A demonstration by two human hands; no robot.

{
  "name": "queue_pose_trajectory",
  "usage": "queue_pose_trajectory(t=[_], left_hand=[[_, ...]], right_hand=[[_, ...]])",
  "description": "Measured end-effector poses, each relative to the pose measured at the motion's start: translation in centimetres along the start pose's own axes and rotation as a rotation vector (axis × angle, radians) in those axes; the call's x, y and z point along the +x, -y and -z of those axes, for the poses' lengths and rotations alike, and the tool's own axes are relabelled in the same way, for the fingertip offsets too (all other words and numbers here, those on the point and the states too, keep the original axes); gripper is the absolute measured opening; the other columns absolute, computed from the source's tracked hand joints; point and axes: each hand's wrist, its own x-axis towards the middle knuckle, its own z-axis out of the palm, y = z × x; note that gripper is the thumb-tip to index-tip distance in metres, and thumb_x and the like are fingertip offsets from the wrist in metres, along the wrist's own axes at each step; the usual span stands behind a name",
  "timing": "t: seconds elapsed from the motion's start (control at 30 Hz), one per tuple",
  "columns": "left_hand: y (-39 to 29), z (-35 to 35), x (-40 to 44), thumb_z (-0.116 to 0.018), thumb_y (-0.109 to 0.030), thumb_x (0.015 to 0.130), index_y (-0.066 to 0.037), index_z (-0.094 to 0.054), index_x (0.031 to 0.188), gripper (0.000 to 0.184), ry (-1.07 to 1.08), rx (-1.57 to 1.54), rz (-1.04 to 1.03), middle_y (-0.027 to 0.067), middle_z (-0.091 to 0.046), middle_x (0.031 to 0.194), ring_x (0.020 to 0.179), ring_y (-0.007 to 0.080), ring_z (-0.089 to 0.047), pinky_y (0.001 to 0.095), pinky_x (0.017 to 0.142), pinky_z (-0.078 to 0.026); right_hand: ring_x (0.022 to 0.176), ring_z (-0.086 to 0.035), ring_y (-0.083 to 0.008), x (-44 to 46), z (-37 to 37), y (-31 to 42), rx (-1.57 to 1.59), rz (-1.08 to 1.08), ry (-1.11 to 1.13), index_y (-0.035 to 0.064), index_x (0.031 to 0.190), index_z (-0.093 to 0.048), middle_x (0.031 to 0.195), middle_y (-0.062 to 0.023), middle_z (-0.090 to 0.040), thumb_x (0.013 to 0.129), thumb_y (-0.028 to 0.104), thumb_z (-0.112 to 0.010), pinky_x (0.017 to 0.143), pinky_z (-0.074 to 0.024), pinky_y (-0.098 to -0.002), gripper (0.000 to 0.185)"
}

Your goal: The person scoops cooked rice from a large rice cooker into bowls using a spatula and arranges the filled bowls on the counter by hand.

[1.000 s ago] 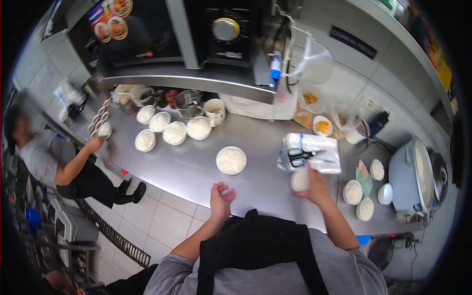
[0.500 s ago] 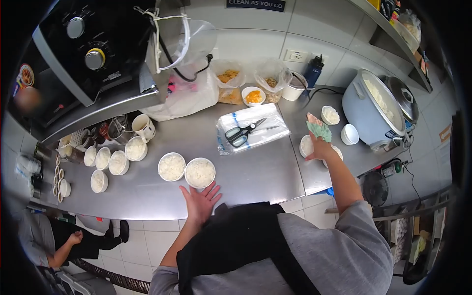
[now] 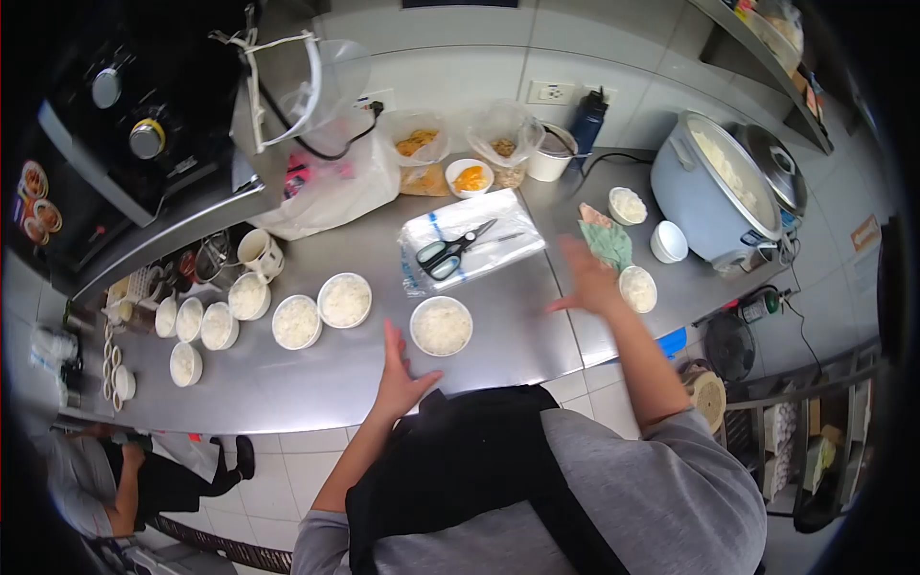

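Just left of a white bowl of rice [image 3: 442,327] is my left hand [image 3: 400,379], its fingers apart and nothing in it. My right hand [image 3: 586,282], blurred by motion, is over the counter seam with fingers spread and no object visible in it. It is left of a rice bowl [image 3: 638,289] and a green and pink cloth [image 3: 605,239]. Two more rice bowls, one [image 3: 345,300] behind the other [image 3: 297,322], stand left of my left hand. Black scissors [image 3: 447,256] lie on a plastic-wrapped white pack [image 3: 498,230].
A large rice cooker [image 3: 695,192] stands at the right beside a small empty-looking bowl [image 3: 669,241]. Several rice bowls and a mug [image 3: 261,253] are at the left. Bags of food and a bowl of orange food [image 3: 470,178] line the wall. A co-worker [image 3: 96,470] stands far left.
Since the middle frame, a bowl left of the cloth has gone and one stands right of my left hand. My right hand moved left off the cloth. Two bowls now stand farther left.
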Motion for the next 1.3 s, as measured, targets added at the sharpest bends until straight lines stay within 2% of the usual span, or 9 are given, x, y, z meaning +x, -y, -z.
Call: queue_pose_trajectory(t=[0.1,0.27,0.47,0.73,0.9,1.1,1.17,1.23,1.3], left_hand=[[-2.2,0.4,0.8,-0.089,-0.028,0.06,-0.015,-0.006,0.152,0.125,-0.075,0.392,-0.304,0.0285,-0.021,0.148,0.134,0.0452,-0.03,0.0498,0.107,-0.034],[-3.3,0.5,2.1,-0.089,-0.035,0.056,-0.021,-0.014,0.151,0.121,-0.156,0.676,-0.166,0.0285,-0.026,0.144,0.13,0.0462,-0.033,0.0499,0.104,-0.039],[-3.6,-0.1,2.1,-0.084,-0.032,0.06,-0.026,-0.016,0.151,0.114,-0.18,0.71,-0.135,0.0239,-0.032,0.139,0.122,0.0442,-0.04,0.0494,0.098,-0.044],[-1.0,9.2,-7.4,-0.085,-0.029,0.057,-0.018,-0.018,0.15,0.115,-0.459,0.767,0.092,0.025,-0.034,0.139,0.125,0.0448,-0.039,0.0494,0.097,-0.044],[1.2,18.4,-8.9,-0.087,-0.03,0.056,-0.013,-0.011,0.151,0.124,-0.908,0.803,0.359,0.0287,-0.043,0.13,0.121,0.043,-0.044,0.0483,0.098,-0.042],[3.2,26.2,-7.2,-0.087,-0.034,0.062,-0.012,-0.008,0.152,0.122,-1.163,0.528,0.285,0.0318,-0.042,0.131,0.119,0.0425,-0.046,0.047,0.101,-0.039],[5.8,27.4,-7.6,-0.078,-0.034,0.077,-0.012,-0.01,0.151,0.103,-1.275,0.571,0.101,0.0299,-0.037,0.138,0.12,0.0399,-0.047,0.0454,0.1,-0.04],[6.6,27.0,-8.6,-0.066,-0.029,0.089,-0.009,-0.019,0.15,0.08,-1.428,0.039,0.008,0.0247,-0.029,0.146,0.128,0.0361,-0.042,0.0436,0.104,-0.036],[9.4,25.3,-11.0,-0.053,-0.025,0.097,-0.007,-0.029,0.147,0.058,-1.378,0.133,-0.066,0.0198,-0.036,0.141,0.123,0.0321,-0.046,0.0416,0.101,-0.039]], right_hand=[[0.138,-0.029,-0.0408,-1.0,0.8,-10.0,-0.094,-0.448,0.14,0.0144,0.152,0.003,0.151,-0.0255,-0.026,0.043,0.05,-0.091,0.109,-0.0321,-0.046,0.148],[0.125,-0.044,-0.0462,-2.0,-2.2,-17.0,-0.017,-0.432,0.096,0.0211,0.152,0.004,0.139,-0.0299,-0.038,0.045,0.033,-0.094,0.104,-0.0394,-0.0495,0.146],[0.126,-0.041,-0.0452,-1.6,-3.5,-19.6,0.036,-0.435,0.096,0.0132,0.151,0.003,0.139,-0.0293,-0.037,0.047,0.027,-0.094,0.104,-0.0395,-0.0455,0.142],[0.127,-0.039,-0.0437,-1.8,-4.8,2.2,0.019,0.192,0.27,0.0177,0.15,-0.017,0.14,-0.0253,-0.035,0.046,0.027,-0.093,0.102,-0.0403,-0.0534,0.129],[0.128,-0.039,-0.0424,-0.2,-5.4,20.4,-0.101,0.605,0.507,0.0278,0.149,-0.019,0.143,-0.0183,-0.034,0.053,0.03,-0.091,0.096,-0.0394,-0.0642,0.12],[0.13,-0.039,-0.0394,2.2,-8.8,35.3,-0.144,1.062,0.522,0.0261,0.151,-0.015,0.144,-0.0155,-0.035,0.057,0.024,-0.089,0.102,-0.036,-0.0599,0.12],[0.13,-0.039,-0.0365,2.2,-9.7,38.1,-0.072,1.163,0.212,0.0236,0.151,-0.019,0.144,-0.015,-0.035,0.062,0.023,-0.087,0.104,-0.0342,-0.0559,0.112],[0.13,-0.04,-0.0352,0.8,-9.2,39.1,0.068,1.168,0.173,0.023,0.149,-0.023,0.144,-0.0147,-0.036,0.067,0.022,-0.083,0.104,-0.0349,-0.0543,0.102],[0.13,-0.04,-0.0338,0.4,-9.1,37.7,0.195,1.135,0.12,0.0225,0.148,-0.027,0.144,-0.0144,-0.036,0.072,0.022,-0.08,0.103,-0.0356,-0.0527,0.093]])
